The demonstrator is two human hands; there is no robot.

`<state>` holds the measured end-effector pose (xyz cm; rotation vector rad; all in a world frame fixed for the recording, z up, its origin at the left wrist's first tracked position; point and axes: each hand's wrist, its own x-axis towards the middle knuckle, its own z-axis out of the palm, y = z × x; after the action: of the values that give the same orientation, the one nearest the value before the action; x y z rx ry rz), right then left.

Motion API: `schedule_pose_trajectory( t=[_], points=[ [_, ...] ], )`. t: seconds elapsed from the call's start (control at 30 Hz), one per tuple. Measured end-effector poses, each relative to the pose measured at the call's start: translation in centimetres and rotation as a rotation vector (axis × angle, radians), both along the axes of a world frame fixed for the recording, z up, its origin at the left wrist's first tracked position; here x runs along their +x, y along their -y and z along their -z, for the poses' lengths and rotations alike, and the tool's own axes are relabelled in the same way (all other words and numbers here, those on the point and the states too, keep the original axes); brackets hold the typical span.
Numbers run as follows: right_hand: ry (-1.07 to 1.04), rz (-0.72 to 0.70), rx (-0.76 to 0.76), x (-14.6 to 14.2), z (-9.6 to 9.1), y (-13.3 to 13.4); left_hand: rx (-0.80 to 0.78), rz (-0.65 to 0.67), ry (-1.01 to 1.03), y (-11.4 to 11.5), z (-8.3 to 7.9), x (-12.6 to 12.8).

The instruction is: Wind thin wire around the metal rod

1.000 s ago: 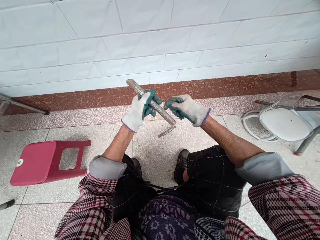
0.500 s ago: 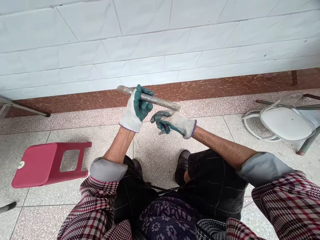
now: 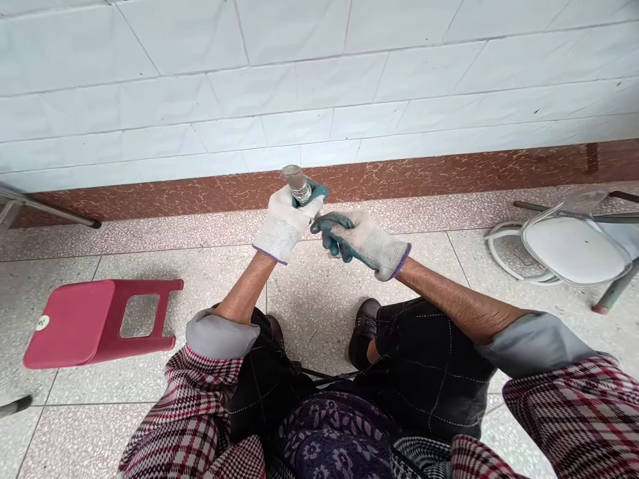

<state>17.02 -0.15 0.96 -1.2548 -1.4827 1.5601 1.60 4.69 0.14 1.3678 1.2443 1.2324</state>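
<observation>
My left hand (image 3: 287, 216), in a white glove with a green coated palm, is closed round a grey metal-looking tube (image 3: 293, 174). Shiny wire-like winding circles the tube just above my fingers. The tube points up and away, so its lower part is hidden behind the glove. Close on the right, my right hand (image 3: 357, 239) wears a matching glove. Its fingers are curled together, the tips very near my left hand. Whatever lies in them is too small or too hidden to name.
A red plastic stool (image 3: 94, 322) lies on its side on the left. To the right stands a chair with a white seat (image 3: 576, 247). Ahead rises a white tiled wall (image 3: 319, 93) with a brown skirting (image 3: 424, 174). Metal furniture legs (image 3: 60, 211) reach in at the left.
My left hand has turned the tube from lying slantwise across to pointing away, its back now toward me. My right hand has shifted slightly right, its fingers still curled.
</observation>
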Motion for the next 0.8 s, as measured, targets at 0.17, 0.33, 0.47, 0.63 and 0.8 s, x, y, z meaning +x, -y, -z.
schedule_pose_trajectory(
  t=[0.17,0.33,0.47,0.63,0.8],
  points=[
    [-0.06,-0.15,-0.032,-1.1,1.4,0.5,-0.144,-0.002,0.42,-0.4,-0.9,-0.7],
    [0.084,-0.154,-0.044,0.3,1.0,-1.7,-0.348,0.144,0.465,0.3,-2.1,-1.4],
    [0.201,0.013,0.061,1.8,-0.3,-2.7,-0.288,0.141,0.184,0.7,-1.9,-0.9],
    [0.255,-0.068,0.159,1.4,0.2,-2.1,-0.155,0.03,-0.081,-0.8,0.9,-0.4],
    [0.264,-0.036,0.005,0.6,0.9,-1.6,-0.216,0.26,-0.186,0.4,2.5,0.4]
  ],
)
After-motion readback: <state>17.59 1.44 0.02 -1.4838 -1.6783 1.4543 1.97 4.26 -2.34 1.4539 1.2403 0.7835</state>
